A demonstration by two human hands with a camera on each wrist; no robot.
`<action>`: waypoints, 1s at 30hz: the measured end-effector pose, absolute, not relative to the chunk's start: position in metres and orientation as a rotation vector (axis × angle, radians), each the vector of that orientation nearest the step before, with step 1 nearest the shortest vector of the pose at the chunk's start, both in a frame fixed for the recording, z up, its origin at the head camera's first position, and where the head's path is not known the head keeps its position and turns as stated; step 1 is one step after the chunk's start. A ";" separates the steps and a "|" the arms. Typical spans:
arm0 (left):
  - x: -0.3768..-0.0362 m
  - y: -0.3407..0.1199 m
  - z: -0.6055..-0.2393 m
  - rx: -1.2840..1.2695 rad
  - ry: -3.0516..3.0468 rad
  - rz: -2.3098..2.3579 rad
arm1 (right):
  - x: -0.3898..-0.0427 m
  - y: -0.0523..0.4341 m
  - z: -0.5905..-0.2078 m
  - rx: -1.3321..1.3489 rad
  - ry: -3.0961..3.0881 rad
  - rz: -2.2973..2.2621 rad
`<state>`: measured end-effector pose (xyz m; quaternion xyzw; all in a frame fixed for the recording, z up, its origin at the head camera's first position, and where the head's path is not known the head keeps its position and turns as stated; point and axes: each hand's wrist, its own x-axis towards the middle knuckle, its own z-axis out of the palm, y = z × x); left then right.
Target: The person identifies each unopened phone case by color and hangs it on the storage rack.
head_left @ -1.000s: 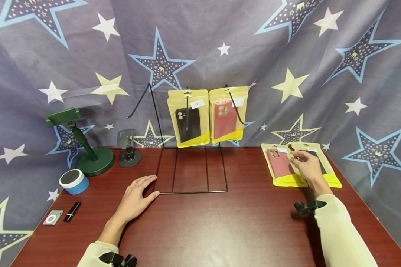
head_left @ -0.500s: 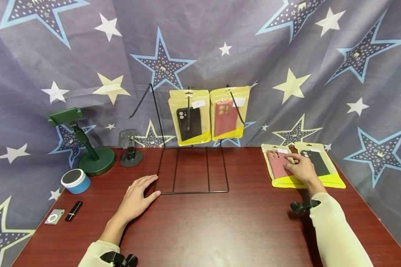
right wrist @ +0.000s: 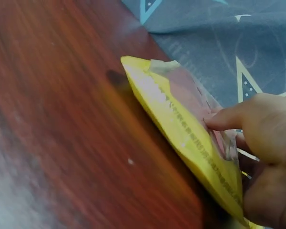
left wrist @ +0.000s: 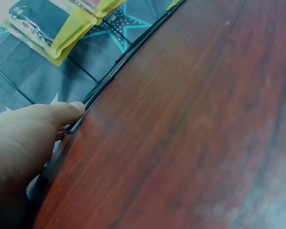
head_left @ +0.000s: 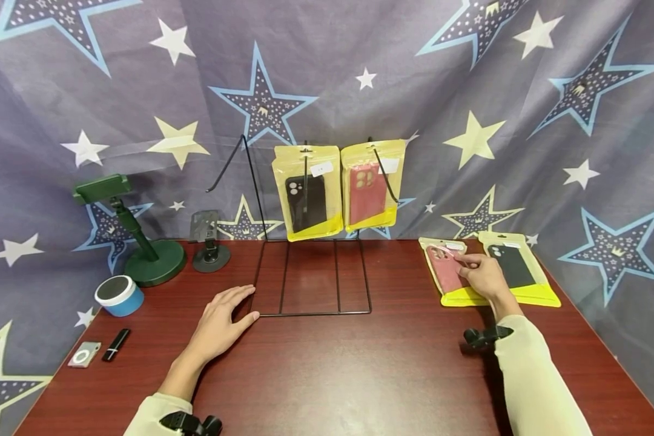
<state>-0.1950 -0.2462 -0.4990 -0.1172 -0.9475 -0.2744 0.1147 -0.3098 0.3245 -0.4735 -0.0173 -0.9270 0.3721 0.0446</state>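
On the table's right, the right hand pinches the pink phone-case packet, lifting its edge. Left hand lies flat, fingers relaxed, thumb touching the wire rack.

Wire rack mid-table, two packets to its right, stands and speaker left.

A pink phone case in its yellow packet lies tilted up on the table's right side.
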 end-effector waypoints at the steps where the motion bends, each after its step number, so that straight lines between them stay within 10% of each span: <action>1: -0.195 -0.246 -0.499 -0.344 -2.779 -0.806 | -0.309 0.323 -0.474 -0.051 -2.821 1.157; 30: -0.194 -0.248 -0.499 -0.342 -2.781 -0.816 | -0.294 0.308 -0.469 -0.226 -2.542 1.628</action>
